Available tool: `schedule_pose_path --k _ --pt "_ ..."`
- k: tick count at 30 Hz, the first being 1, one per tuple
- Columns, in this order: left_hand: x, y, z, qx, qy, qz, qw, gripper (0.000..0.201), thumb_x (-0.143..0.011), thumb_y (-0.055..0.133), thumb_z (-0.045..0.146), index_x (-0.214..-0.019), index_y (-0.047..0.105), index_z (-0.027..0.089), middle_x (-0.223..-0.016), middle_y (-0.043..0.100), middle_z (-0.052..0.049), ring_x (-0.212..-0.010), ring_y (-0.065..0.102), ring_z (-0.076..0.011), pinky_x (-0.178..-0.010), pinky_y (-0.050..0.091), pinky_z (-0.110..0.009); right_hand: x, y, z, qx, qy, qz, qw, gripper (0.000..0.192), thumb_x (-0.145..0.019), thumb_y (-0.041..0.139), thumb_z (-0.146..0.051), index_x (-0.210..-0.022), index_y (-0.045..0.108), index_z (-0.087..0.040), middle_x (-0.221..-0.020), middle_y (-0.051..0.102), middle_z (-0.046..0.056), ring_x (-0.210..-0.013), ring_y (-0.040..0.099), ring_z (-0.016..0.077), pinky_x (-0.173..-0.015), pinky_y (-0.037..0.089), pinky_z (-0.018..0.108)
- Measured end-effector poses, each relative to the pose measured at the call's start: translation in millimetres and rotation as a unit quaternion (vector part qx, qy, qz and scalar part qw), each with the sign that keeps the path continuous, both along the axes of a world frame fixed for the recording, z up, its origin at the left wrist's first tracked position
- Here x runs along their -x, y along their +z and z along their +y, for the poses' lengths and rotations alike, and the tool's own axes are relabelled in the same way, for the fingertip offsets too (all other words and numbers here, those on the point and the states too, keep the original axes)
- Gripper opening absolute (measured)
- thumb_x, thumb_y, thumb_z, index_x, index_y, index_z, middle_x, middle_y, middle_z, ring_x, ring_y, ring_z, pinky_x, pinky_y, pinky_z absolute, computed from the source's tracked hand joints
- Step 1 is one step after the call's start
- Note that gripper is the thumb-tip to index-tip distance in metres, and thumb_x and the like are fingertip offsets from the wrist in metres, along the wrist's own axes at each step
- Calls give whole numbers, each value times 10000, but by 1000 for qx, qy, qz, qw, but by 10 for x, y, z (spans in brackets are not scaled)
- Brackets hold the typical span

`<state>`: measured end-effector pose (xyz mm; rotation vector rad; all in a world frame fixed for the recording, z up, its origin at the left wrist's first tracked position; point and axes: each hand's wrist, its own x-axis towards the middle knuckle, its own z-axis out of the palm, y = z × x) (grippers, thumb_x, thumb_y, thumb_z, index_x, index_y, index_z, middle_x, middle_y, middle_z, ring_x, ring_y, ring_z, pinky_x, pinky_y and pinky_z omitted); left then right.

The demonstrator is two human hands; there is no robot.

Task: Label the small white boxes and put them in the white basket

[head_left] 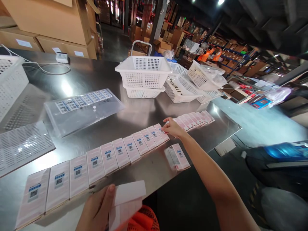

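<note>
A row of small pale pink boxes (95, 165) runs slantwise along the metal table, most with a blue-and-white QR-code sticker (77, 171) on top. My right hand (172, 127) reaches to the far part of the row, its fingertips pinched at the edge of a sticker (161, 131) on one box. Beyond it are several more pink boxes (192, 120), whose stickers I cannot make out. Close to me, my left hand (97, 208) grips folded white sheets (130, 194), thumb on top. A separate stickered box (179, 157) lies near the table's front edge.
White perforated baskets (144, 77) stand at the back, with more baskets (181, 88) to their right. A clear plastic sleeve (84, 109) with a sticker sheet lies behind the row. Cardboard cartons (48, 19) are stacked beyond the table. An orange basket (146, 218) is below the front edge.
</note>
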<state>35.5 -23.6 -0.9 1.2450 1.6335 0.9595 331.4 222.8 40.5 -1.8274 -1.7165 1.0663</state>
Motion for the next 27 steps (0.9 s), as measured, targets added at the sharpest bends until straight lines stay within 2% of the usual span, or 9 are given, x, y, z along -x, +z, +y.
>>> schedule_pose_path --k 7,12,15,17,19,21,23,25,27 --pt "-58 74 29 43 -22 -21 999 531 -921 388 625 -583 447 219 -563 520 4 -593 499 -177 -560 351 -260 153 76 -58 -67 -25 -120 990 481 -639 751 -93 -1003 463 -217 -669 636 -45 -711 644 195 -741 468 308" --pt "-25 124 -5 19 -10 -29 999 492 -938 391 555 -581 432 218 -566 523 5 -592 490 -171 -567 352 -256 130 157 -72 -142 -82 -142 976 696 -501 860 -202 -1073 465 -193 -1081 598 110 -1060 581 312 -952 428 459" --pt "43 165 -27 10 11 -51 999 490 -927 406 561 -574 414 221 -560 503 6 -584 473 -169 -561 354 -257 201 179 -309 -169 -93 -99 976 705 -641 790 -369 -1195 408 -162 -1114 566 147 -1034 582 305 -936 451 506" --pt "100 179 -29 10 27 -66 997 497 -919 422 576 -567 377 229 -536 467 14 -553 434 -160 -545 351 -258 333 159 -622 -167 -59 -44 983 592 -781 654 -451 -1236 392 -178 -1049 598 117 -962 616 261 -874 506 468" --pt "156 179 -23 3 37 -76 996 503 -919 429 582 -563 375 231 -528 467 12 -541 427 -160 -525 351 -258 507 121 -1015 -127 39 43 990 540 -801 638 -492 -1225 451 -214 -1008 641 84 -938 651 231 -838 542 409" --pt "207 178 -14 -14 32 -84 996 504 -917 439 585 -565 427 224 -548 516 -3 -558 467 -172 -520 372 -258 697 77 -1402 -36 205 185 960 737 -686 800 -445 -1310 468 -235 -1189 635 111 -1080 639 249 -915 527 397" --pt "252 194 -8 -21 17 -97 995 499 -910 461 582 -574 491 213 -584 572 -24 -596 511 -192 -557 425 -268 889 30 -1693 34 278 242 929 828 -598 884 -342 -1333 513 -256 -1260 629 99 -1097 644 252 -919 527 367" --pt "294 231 -7 -13 6 -118 993 501 -918 450 576 -598 556 205 -645 628 -48 -656 551 -216 -658 488 -296 1070 -24 -1845 50 262 243 933 608 -653 839 -248 -1222 626 -248 -1143 694 64 -984 683 222 -835 546 315" --pt "335 268 -11 -19 -26 -150 988 532 -927 397 603 -697 644 192 -759 678 -77 -770 592 -248 -781 511 -335 1221 -76 -1877 22 207 240 948 339 -719 758 -202 -1053 704 -219 -971 735 40 -863 693 198 -743 547 280"
